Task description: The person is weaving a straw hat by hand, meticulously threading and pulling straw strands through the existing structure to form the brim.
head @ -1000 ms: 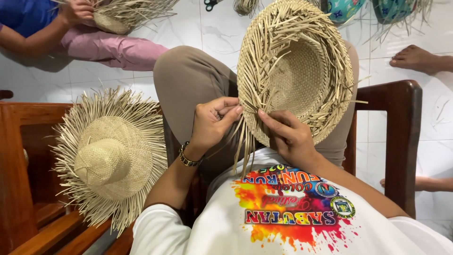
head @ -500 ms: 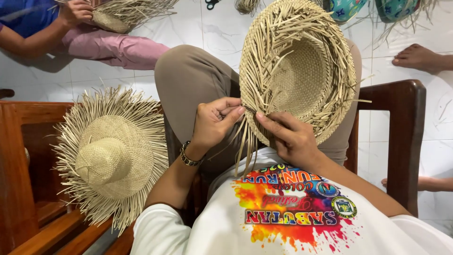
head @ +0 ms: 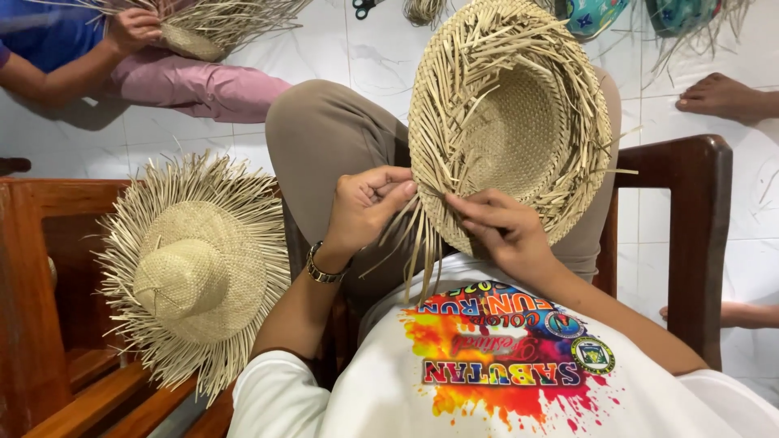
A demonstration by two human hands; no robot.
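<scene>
Item: unfinished straw hat (head: 511, 130), woven crown facing the wearer of the camera, resting upside-down on the raised knee (head: 333, 138) at centre, brim edge bristling with loose straw strips (head: 414, 243) that hang down toward the printed white shirt (head: 487, 381). Left hand (head: 365, 207): fingers curled shut on a few strips at the near-left brim edge, metal bracelet (head: 324, 268) at the wrist. Right hand (head: 499, 227): fingers pinched on the near brim just right of the left hand; whether it grips a single strip or only presses the weave cannot be told from this angle. Second straw hat (head: 195, 268), crown up with a fringed brim, lies on the wooden seat (head: 49, 324) at left, well apart from both hands. Wooden chair arm (head: 698, 227) at right. Far left: another person's hand (head: 134, 28) on a third hat (head: 211, 28); far right: a bare foot (head: 718, 93) on the tiled floor (head: 373, 49). Risks, as judged: dry strips may snap if bent sharply; a loose pinch could let the weave slacken; the hat could slide off the knee.
</scene>
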